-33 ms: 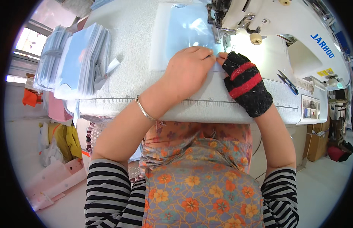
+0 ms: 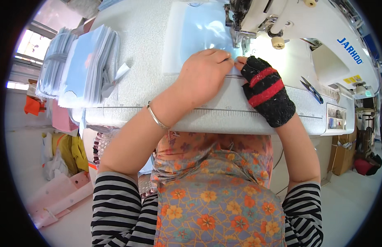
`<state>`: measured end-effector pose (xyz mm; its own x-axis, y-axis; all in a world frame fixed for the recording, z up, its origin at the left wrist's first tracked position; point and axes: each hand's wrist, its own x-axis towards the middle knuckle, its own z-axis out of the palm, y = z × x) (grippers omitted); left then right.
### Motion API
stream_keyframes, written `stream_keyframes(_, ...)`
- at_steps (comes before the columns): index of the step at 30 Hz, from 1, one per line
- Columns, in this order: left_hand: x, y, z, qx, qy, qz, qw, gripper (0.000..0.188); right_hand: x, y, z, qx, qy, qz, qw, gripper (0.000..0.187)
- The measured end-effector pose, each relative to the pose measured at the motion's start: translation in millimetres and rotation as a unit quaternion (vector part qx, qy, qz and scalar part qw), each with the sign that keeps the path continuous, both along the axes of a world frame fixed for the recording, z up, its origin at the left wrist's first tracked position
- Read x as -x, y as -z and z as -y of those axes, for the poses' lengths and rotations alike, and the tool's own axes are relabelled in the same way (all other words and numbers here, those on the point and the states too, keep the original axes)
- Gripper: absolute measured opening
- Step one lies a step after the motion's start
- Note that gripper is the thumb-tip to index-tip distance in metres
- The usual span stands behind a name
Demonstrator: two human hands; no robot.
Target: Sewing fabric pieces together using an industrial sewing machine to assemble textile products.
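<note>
A clear and light-blue plastic sheet (image 2: 203, 31) lies on the machine bed under the sewing machine's presser foot (image 2: 237, 41). My left hand (image 2: 207, 74), with a bracelet at the wrist, rests over the sheet's near right corner. Its fingers are bent and closed on the edge; the thumb is hidden. Close beside it, my right hand (image 2: 268, 88) wears a black fingerless glove with red stripes. Its bare fingertips are pinched at the sheet's right edge, almost touching the left fingers, just in front of the presser foot. The needle itself cannot be made out.
A stack of blue and clear plastic pieces (image 2: 86, 66) stands at the left of the table, tied with grey bands. Thread snips (image 2: 311, 89) lie to the right, near a small parts tray (image 2: 336, 117). The sewing machine arm (image 2: 327, 24) fills the upper right.
The plastic sheet has slid slightly away from me, toward the far side. My left hand has moved a little with it; the right hand has barely moved.
</note>
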<state>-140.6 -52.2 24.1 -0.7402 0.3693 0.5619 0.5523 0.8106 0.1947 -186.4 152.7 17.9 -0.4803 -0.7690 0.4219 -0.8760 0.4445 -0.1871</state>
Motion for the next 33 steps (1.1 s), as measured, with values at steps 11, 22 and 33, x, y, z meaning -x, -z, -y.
stream_keyframes(11,31.6,0.1,11.2,0.019,-0.034,0.025,0.999,0.033,5.6,4.7,9.0,0.007,0.024,-0.014,1.000,0.039)
stream_keyframes(22,31.1,-1.7,17.6,0.046,-0.017,0.012,0.999,0.034,5.2,4.7,10.0,0.024,0.028,-0.002,0.999,0.041)
stream_keyframes(33,38.7,-42.1,27.6,0.195,-0.014,0.223,0.955,0.017,17.7,17.7,5.6,0.061,0.072,0.023,0.995,0.035)
